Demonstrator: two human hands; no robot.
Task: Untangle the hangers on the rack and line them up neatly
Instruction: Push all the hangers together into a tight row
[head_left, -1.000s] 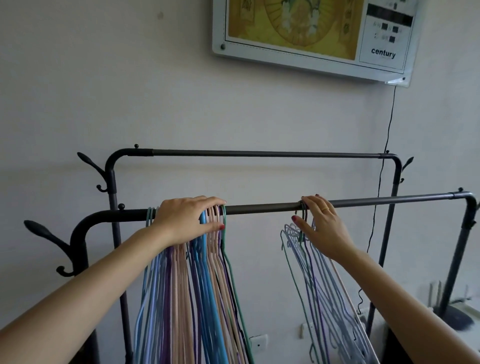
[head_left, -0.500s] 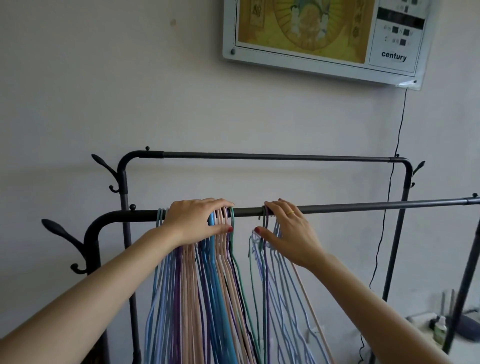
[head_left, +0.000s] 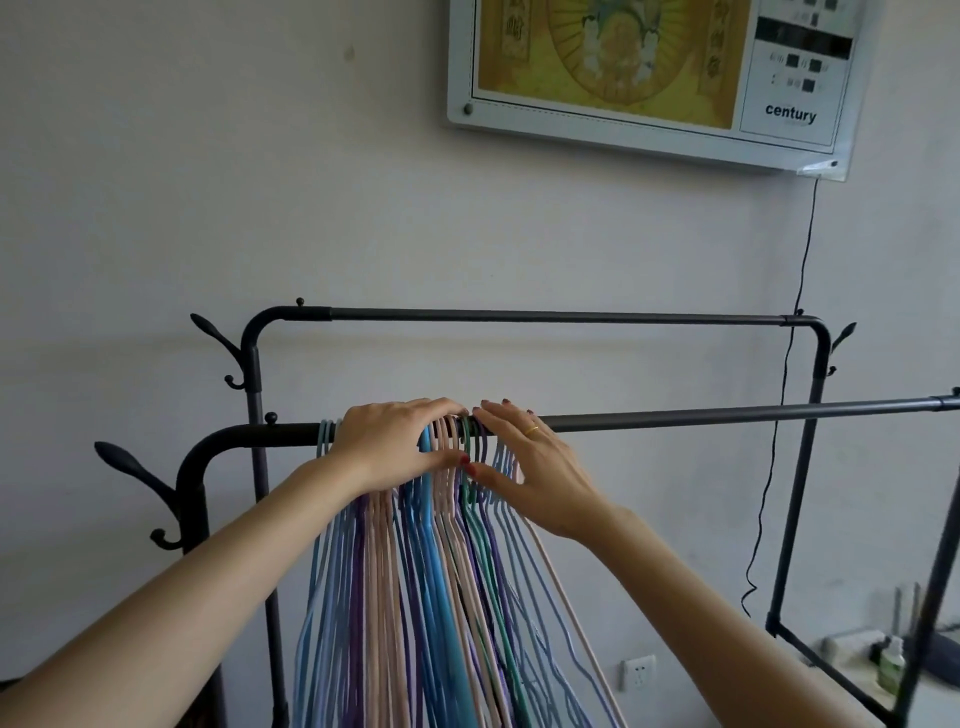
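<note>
A black clothes rack has a near rail (head_left: 675, 418) and a higher far rail (head_left: 545, 315). Several thin hangers (head_left: 431, 587) in blue, purple, pink and green hang packed together at the left end of the near rail. My left hand (head_left: 389, 441) lies over the rail, gripping the hooks of the left bunch. Beside it, my right hand (head_left: 530, 467), with a gold ring, presses a smaller blue and green bunch (head_left: 506, 467) against the left bunch, fingers over the rail and thumb under the hooks. The thumbs nearly touch.
The near rail runs bare to the right of my hands. Leaf-shaped hooks (head_left: 130, 467) stick out at the rack's left end. A framed board (head_left: 654, 78) hangs on the wall above, its black cable (head_left: 779, 415) running down. A small bottle (head_left: 891, 667) stands low right.
My right hand has slid its bunch of hangers left along the near rail until it meets the left bunch. My left hand has stayed on its hooks. The view shifted left.
</note>
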